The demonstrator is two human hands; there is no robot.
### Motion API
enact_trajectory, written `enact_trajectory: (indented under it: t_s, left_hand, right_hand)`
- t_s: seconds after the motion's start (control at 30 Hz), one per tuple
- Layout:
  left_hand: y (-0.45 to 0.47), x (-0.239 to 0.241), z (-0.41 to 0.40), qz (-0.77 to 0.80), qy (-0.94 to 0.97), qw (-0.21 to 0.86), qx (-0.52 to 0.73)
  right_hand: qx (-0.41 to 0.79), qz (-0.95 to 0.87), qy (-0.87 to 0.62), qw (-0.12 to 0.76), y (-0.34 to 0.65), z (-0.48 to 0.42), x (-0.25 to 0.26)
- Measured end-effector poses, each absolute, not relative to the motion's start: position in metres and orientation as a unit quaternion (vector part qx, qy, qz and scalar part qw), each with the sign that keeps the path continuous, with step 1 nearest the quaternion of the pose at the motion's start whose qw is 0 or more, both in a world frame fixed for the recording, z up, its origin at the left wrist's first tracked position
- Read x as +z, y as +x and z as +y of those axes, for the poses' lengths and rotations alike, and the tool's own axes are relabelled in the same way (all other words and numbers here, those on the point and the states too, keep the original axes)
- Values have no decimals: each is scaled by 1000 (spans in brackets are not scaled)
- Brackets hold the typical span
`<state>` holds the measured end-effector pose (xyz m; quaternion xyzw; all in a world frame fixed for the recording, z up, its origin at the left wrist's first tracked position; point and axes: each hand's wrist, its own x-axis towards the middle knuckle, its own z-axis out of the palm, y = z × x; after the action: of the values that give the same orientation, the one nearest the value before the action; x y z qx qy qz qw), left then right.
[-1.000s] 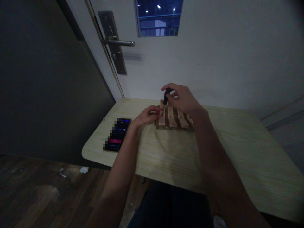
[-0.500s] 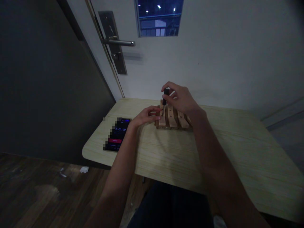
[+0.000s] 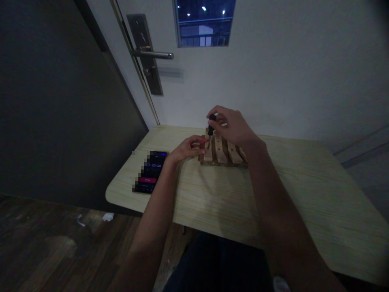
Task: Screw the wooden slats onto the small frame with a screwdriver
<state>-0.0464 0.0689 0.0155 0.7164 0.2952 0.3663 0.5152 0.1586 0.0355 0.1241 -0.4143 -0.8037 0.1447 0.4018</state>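
A small wooden slatted pallet [image 3: 225, 153] lies on the pale wooden table [image 3: 231, 194] near the wall. My right hand [image 3: 232, 125] is closed around the black handle of a screwdriver [image 3: 210, 126], held upright with its tip down at the pallet's left slat. My left hand [image 3: 187, 148] rests at the pallet's left edge, its fingers pinched together beside the screwdriver's shaft. What those fingers pinch is too small to see.
A phone [image 3: 150, 177] with a lit timer screen lies on the table's left part. A door with a metal lever handle [image 3: 152, 54] stands behind the table's left corner. A white wall with a small window [image 3: 204, 22] backs the table. Dark wooden floor lies at left.
My right hand's fingers have shifted slightly around the screwdriver handle. The left hand and the pallet have stayed in place.
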Motion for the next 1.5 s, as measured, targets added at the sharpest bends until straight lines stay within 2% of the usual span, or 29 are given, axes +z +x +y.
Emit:
enact_trajectory:
  t_s: [0.33, 0.57, 0.8, 1.2, 1.5]
  left_hand:
    - [-47, 20, 66, 306, 727, 501, 355]
    - [-48, 16, 70, 302, 728, 502, 356]
    - [-48, 15, 70, 305, 726, 506, 353]
    - [-47, 22, 65, 309, 723, 507, 354]
    - [-47, 21, 66, 305, 718, 514, 356]
  right_hand:
    - [126, -765, -459, 434, 153, 37, 121]
    - [108, -818, -421, 376, 155, 34, 126]
    - [161, -828, -419, 338, 164, 30, 128]
    - [98, -771, -483, 403, 145, 34, 120]
    - [131, -779, -481, 379, 149, 38, 119]
